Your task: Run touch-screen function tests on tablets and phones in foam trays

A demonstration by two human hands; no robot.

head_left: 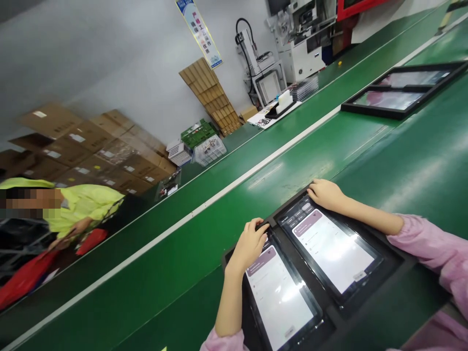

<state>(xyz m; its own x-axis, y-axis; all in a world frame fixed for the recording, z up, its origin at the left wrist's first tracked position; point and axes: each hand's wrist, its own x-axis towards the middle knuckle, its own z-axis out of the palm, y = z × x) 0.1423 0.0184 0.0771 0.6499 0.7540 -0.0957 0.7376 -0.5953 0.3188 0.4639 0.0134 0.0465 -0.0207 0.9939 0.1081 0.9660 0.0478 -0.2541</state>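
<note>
A black foam tray [331,319] lies on the green belt and holds two tablets side by side. On both the left tablet [283,297] and the right tablet [334,253], the screens are lit with a white page under a mauve band. My left hand [248,243] curls over the tray's far edge at the top of the left tablet, covering part of its screen. At the far right corner, my right hand [326,195] has its fingers bent over the rim beside the right tablet. Some fingertips of both hands are hidden.
A second black tray [402,115] with two tablets sits further up the belt. A white rail [226,187] runs along the green line [190,234]. Across it stands a person in a yellow top [87,202], near stacked cardboard boxes [95,151] and a parts box [210,150].
</note>
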